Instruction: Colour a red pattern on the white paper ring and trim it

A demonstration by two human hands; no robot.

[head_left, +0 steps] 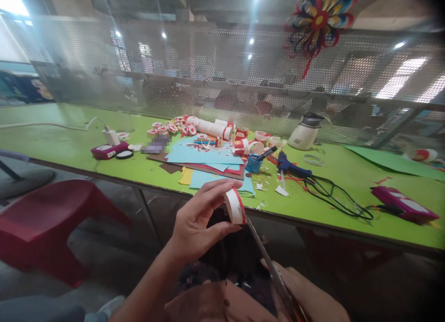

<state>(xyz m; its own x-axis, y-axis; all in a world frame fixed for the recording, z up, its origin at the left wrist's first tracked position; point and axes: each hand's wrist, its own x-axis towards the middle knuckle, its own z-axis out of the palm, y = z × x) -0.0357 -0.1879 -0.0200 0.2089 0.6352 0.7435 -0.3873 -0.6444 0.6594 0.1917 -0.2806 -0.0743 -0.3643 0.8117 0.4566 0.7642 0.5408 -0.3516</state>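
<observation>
My left hand (194, 222) pinches a short white paper-cup ring with a red edge (233, 206) between thumb and fingers, in front of the table's near edge. Below and to the right, my right hand (308, 287) is closed around a pair of scissors (266, 257). Their blades point up and away, with the tips against the ring's red edge; the handles are mostly hidden by the hand and the lower frame edge. Beyond the ring, blue paper sheets (208, 157) lie on the green table (69, 123).
Behind the sheets are white-and-red paper rolls (210, 127) and cut cup pieces (240, 146). A blue pen holder (254, 163), a glue gun (292, 167) with a looped black cord and a pale jug (304, 134) stand farther right. A red stool (52, 215) is at left.
</observation>
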